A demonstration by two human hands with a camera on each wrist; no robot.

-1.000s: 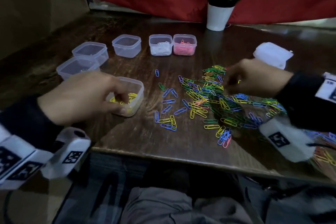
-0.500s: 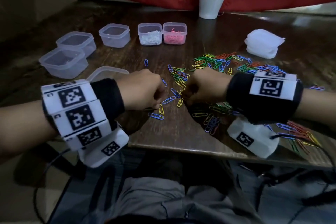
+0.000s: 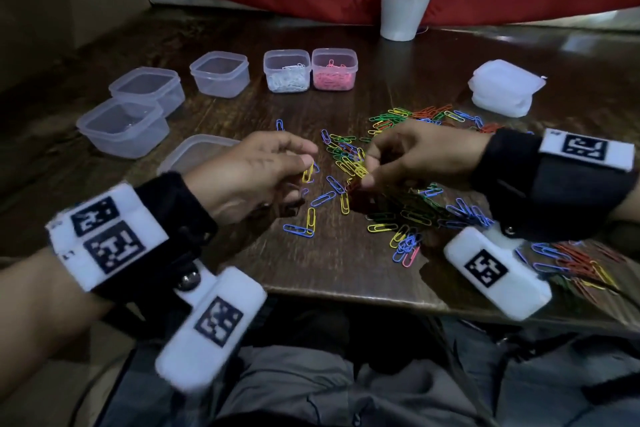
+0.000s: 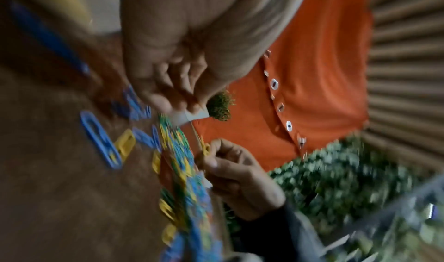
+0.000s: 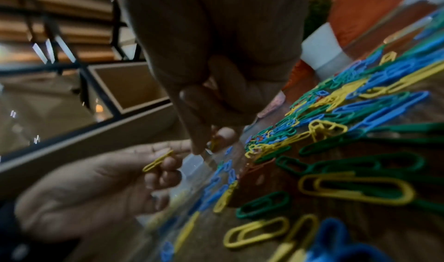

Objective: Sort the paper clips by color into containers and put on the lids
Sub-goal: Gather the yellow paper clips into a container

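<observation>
Pinching yellow clip [image 3: 307, 173]: left hand [image 3: 252, 177]; right hand [image 3: 415, 156] pinches another, blurred; container [image 3: 194, 152] half hidden.

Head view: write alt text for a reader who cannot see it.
The left hand pinches a yellow paper clip while the right hand picks at a mixed pile of coloured clips on a dark wooden table. Behind stand open containers, one of white clips and one of pink clips.
</observation>
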